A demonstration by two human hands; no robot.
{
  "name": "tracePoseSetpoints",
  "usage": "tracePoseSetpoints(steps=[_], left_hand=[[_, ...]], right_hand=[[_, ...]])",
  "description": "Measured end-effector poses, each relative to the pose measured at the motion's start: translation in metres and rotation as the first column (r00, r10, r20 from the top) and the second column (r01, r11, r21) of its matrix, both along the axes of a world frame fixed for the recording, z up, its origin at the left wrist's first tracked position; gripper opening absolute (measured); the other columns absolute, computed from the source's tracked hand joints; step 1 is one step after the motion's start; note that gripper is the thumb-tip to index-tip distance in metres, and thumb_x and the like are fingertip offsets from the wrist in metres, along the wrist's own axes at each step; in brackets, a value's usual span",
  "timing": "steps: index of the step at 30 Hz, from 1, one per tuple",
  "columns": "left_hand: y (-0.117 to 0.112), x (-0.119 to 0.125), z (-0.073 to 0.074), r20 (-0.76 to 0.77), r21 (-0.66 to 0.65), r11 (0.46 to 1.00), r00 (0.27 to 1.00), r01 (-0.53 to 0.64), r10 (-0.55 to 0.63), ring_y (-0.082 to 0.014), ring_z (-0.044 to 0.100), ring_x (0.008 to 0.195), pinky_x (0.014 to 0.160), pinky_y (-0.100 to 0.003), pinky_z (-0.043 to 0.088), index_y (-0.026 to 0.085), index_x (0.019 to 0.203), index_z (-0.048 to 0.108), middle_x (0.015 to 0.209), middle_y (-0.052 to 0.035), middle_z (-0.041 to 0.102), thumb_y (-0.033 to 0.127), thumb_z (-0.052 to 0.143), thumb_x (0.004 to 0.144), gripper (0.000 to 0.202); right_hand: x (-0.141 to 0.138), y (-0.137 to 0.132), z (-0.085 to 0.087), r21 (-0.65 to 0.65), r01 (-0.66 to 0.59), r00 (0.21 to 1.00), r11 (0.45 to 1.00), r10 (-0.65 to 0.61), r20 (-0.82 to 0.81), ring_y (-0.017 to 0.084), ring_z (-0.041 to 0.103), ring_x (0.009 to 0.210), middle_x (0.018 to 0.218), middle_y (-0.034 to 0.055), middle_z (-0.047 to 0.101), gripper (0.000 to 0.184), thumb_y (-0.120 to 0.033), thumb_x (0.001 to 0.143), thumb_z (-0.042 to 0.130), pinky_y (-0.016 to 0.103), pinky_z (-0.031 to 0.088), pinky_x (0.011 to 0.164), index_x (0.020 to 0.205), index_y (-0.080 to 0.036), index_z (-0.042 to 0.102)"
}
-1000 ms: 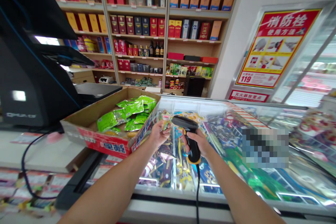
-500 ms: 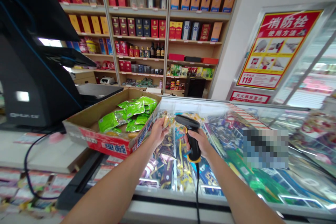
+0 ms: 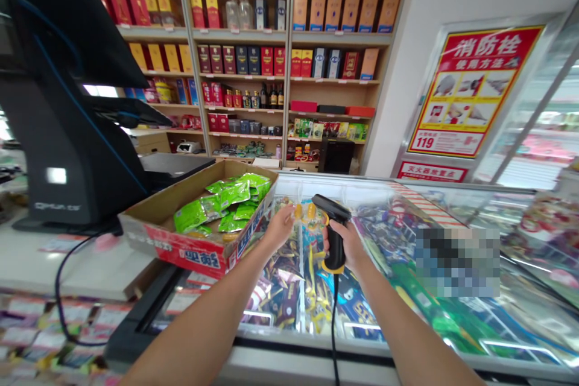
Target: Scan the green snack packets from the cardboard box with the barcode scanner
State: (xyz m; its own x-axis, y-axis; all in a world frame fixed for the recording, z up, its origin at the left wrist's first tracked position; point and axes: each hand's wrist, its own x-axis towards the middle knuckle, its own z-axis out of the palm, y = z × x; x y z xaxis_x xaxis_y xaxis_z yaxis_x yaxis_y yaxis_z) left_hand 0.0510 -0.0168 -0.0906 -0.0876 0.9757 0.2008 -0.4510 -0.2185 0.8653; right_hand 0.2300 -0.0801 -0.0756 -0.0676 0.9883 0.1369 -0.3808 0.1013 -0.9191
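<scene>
Black and tall, a till screen [image 3: 67, 132] fills the left edge on a pale counter [image 3: 49, 259], and a dark cable [image 3: 61, 295] loops down from its base. Just to its right is a shallow cardboard box [image 3: 192, 253] with a red printed front. It sits partly on the counter and partly on the glass lid of a chest freezer [image 3: 389, 190]. Green snack packets [image 3: 226, 199] lie heaped in the box's far right corner.

The left hand [image 3: 281, 226] is raised just beside the box's right end, above the glass. Its fingers are pinched on a small yellowish packet [image 3: 296, 211], which is too blurred to make out in detail. The packet is held close in front of the head of a barcode scanner [image 3: 333, 226], apart from it by a narrow gap.

The right hand [image 3: 347, 245] is wrapped firmly round the scanner's black handle. The scanner head tilts left toward the packet, and its cord [image 3: 333, 325] hangs straight down between the forearms. Wrapped frozen goods crowd the space under the glass below both hands.

Wooden shelves [image 3: 289, 39] of boxed bottles line the back wall. On the white wall to the right hangs a red and yellow poster [image 3: 473, 90].
</scene>
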Motion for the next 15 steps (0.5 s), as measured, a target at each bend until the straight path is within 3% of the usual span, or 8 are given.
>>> tracePoseSetpoints(steps=[4,7,11,13,15], left_hand=[[-0.024,-0.002,0.020,-0.120,0.107,0.994,0.993,0.005,0.008,-0.0234,0.058,0.112,0.090,-0.029,0.049,0.020,0.066,0.065,0.102,-0.0089,0.068,-0.012,0.064,0.054,0.035],[-0.043,-0.022,0.048,-0.405,0.148,0.984,0.914,0.095,-0.027,-0.0232,0.065,0.093,0.079,-0.026,0.050,0.020,0.064,0.067,0.085,-0.0071,0.071,-0.007,0.068,0.056,0.027],[-0.050,-0.077,0.094,-0.792,0.055,0.977,0.604,0.206,-0.083,-0.0199,0.064,0.066,0.062,-0.024,0.048,0.019,0.063,0.068,0.067,-0.0027,0.069,0.000,0.071,0.056,0.021],[-0.046,-0.107,0.112,-0.897,-0.045,0.972,0.420,0.231,-0.142,-0.0191,0.063,0.062,0.061,-0.023,0.047,0.019,0.060,0.069,0.062,-0.0019,0.068,-0.002,0.069,0.050,0.023],[-0.041,-0.130,0.124,-0.928,-0.126,0.958,0.309,0.258,-0.206,-0.0193,0.063,0.063,0.061,-0.024,0.047,0.019,0.060,0.070,0.063,-0.0015,0.069,-0.002,0.068,0.046,0.025]], right_hand=[[0.000,0.001,-0.001,-0.014,0.002,1.000,1.000,-0.002,-0.011,0.012,0.052,0.035,0.054,-0.0015,0.061,0.033,-0.042,0.066,0.072,0.024,0.045,0.033,0.080,-0.017,0.057],[-0.001,0.002,-0.002,-0.005,-0.008,1.000,1.000,0.008,-0.014,0.012,0.052,0.035,0.054,-0.0021,0.061,0.034,-0.043,0.065,0.073,0.024,0.045,0.033,0.081,-0.017,0.057],[-0.001,0.003,-0.003,0.017,-0.023,1.000,1.000,0.023,-0.013,0.012,0.052,0.035,0.054,-0.0024,0.060,0.033,-0.042,0.066,0.072,0.024,0.045,0.034,0.081,-0.017,0.057],[-0.002,0.003,-0.003,0.015,-0.021,1.000,1.000,0.021,-0.020,0.012,0.053,0.036,0.054,-0.0028,0.060,0.033,-0.041,0.066,0.072,0.025,0.045,0.035,0.082,-0.016,0.057],[-0.002,0.004,-0.004,0.014,-0.018,0.999,1.000,0.018,-0.029,0.012,0.053,0.036,0.053,-0.0027,0.060,0.032,-0.040,0.066,0.072,0.025,0.046,0.035,0.081,-0.016,0.057]])
